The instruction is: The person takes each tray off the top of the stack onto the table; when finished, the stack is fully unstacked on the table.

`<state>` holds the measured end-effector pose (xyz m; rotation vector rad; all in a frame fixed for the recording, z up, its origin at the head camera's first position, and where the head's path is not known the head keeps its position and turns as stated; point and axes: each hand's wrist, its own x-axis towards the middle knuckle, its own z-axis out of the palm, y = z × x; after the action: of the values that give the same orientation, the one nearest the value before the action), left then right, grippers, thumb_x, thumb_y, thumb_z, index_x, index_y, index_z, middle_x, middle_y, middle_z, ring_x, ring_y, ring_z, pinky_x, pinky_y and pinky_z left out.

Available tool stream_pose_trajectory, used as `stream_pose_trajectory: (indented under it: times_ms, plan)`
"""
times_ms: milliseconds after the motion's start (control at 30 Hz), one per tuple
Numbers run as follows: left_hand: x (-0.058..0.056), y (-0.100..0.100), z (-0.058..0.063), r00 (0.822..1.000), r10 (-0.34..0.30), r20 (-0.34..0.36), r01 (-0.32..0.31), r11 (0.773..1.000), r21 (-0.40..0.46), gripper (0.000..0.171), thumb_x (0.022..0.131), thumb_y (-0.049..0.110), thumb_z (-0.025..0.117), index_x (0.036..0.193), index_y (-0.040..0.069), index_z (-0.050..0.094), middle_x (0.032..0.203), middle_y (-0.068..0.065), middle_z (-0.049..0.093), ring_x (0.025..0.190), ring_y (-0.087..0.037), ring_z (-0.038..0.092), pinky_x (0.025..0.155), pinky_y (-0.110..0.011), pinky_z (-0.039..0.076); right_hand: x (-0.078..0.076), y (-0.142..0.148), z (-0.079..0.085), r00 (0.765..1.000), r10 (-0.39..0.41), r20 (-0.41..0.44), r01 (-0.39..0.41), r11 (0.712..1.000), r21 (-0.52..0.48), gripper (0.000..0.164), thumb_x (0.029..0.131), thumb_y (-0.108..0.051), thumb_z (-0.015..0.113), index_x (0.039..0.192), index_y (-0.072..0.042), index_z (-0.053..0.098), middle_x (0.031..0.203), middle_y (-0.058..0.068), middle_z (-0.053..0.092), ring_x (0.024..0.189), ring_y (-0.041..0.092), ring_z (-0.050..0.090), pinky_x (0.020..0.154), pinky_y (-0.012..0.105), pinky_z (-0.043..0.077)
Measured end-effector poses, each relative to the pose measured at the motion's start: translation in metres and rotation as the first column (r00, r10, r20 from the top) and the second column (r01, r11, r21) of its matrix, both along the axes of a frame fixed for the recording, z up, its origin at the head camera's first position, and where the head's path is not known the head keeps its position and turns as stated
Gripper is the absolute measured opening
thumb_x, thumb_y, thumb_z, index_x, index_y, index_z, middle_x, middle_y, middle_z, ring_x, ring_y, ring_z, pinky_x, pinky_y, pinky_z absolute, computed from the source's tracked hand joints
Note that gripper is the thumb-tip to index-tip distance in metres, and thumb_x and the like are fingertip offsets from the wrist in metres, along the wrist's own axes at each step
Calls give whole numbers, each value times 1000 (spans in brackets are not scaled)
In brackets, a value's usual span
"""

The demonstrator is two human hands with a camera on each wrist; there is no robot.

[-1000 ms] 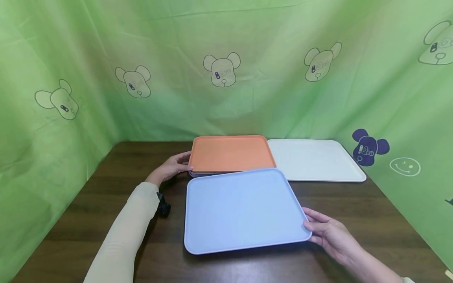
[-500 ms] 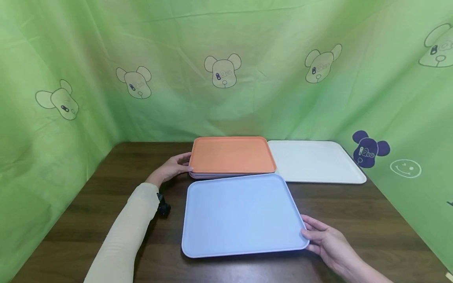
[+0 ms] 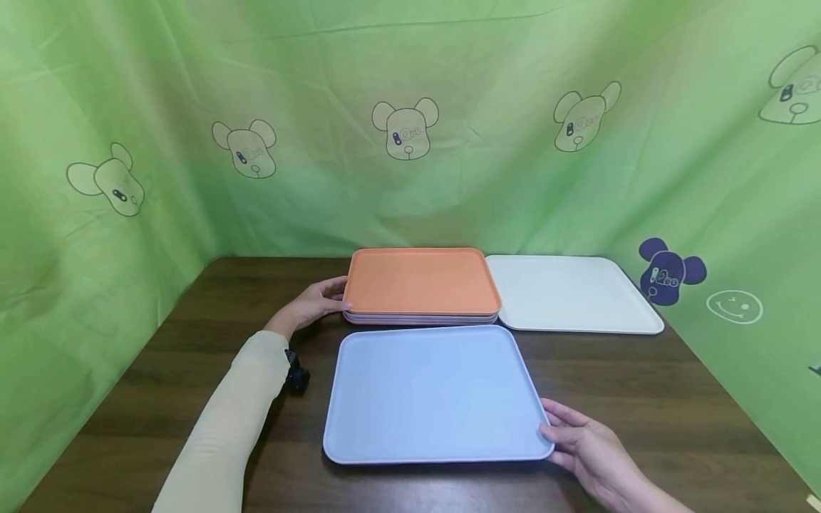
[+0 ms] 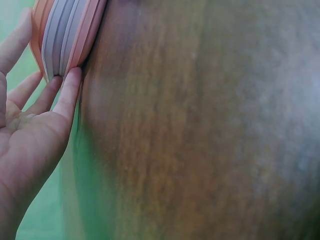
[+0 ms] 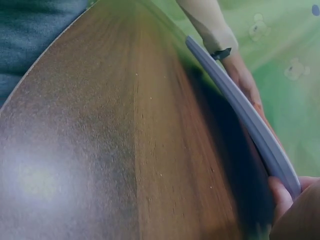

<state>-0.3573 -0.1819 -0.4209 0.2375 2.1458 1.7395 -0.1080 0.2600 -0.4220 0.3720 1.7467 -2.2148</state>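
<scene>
Left hand (image 3: 311,306): loosely spread, touched tray stack (image 3: 423,282) at 9 o'clock. Blue tray (image 3: 438,395): was near tray stack's 6 o'clock side, right end raised. Right hand (image 3: 591,450): pinched it at 4 o'clock; a firm, level hold seemed wisest.

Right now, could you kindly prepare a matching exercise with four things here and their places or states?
1. Blue tray
2. Orange tray
3. White tray
4. Left hand

A. right of the stack, head view
B. touching the stack's left side
C. gripped by the right hand
D. on top of the stack

Pairs: 1-C; 2-D; 3-A; 4-B
</scene>
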Motion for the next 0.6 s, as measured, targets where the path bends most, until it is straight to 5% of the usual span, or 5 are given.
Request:
stream_pose_trajectory:
  times_ms: [333,600]
  plan:
    - [0,1,0,1000,4,0,-4,1000,-28,80,87,12,75,153,10,31,151,-14,34,134,-32,37,107,-43,37,-1,-4,4,1000,6,21,-8,996,85,67,90,5,62,146,13,26,107,6,66,92,20,66,79,41,56]
    - [0,1,1,1000,1,-2,-1,1000,-32,79,87,12,75,153,11,31,152,-13,33,135,-32,37,108,-43,36,-5,-5,9,999,36,22,-40,974,221,59,88,-3,68,138,12,40,99,8,67,82,23,67,69,38,58]
